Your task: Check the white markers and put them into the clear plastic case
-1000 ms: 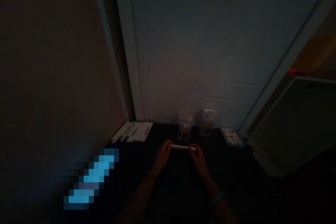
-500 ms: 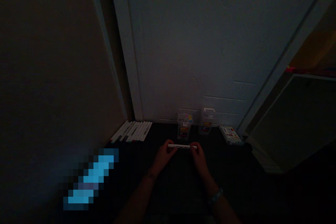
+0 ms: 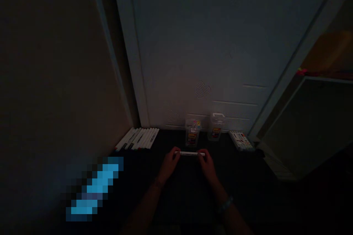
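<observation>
White marker (image 3: 189, 153), long axis left-to-right
Left hand (image 3: 170, 161) pinches one end, right hand (image 3: 207, 162) the other; grip looks snug, but it's super dark.

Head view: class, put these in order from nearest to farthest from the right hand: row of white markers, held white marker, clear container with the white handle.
1. Held white marker: between the hands, touching the right hand.
2. Clear container with the white handle: beyond the right hand, near the wall.
3. Row of white markers: far left.
</observation>
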{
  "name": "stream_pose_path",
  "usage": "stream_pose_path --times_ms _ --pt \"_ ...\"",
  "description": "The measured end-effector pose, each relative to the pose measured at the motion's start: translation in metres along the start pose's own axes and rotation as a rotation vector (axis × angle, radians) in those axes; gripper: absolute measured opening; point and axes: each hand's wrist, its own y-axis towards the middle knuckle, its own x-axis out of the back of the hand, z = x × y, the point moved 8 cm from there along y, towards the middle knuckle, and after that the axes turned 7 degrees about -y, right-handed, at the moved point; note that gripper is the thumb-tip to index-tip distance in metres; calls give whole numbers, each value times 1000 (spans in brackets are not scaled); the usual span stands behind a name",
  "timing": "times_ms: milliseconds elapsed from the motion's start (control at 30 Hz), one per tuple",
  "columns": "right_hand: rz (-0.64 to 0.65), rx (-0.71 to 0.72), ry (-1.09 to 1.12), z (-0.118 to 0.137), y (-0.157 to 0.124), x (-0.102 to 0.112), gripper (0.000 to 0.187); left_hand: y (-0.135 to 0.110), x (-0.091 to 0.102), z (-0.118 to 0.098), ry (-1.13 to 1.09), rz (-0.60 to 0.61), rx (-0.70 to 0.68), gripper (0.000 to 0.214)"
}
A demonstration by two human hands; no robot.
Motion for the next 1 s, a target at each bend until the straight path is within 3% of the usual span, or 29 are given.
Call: stream_pose_path --times_ms 333,633,800,1000 --pt "-28 -35 74 -16 4 0 24 -2 -8 5 93 5 -6 28" --pt "-38 -73 47 -8 1 9 27 -9 -8 -12 116 32 25 32" --pt "-5 -88 10 -1 0 7 30 -8 -9 -10 78 32 69 30" --pt "-23 -43 -74 1 -2 7 33 -7 -7 -12 81 18 5 25"
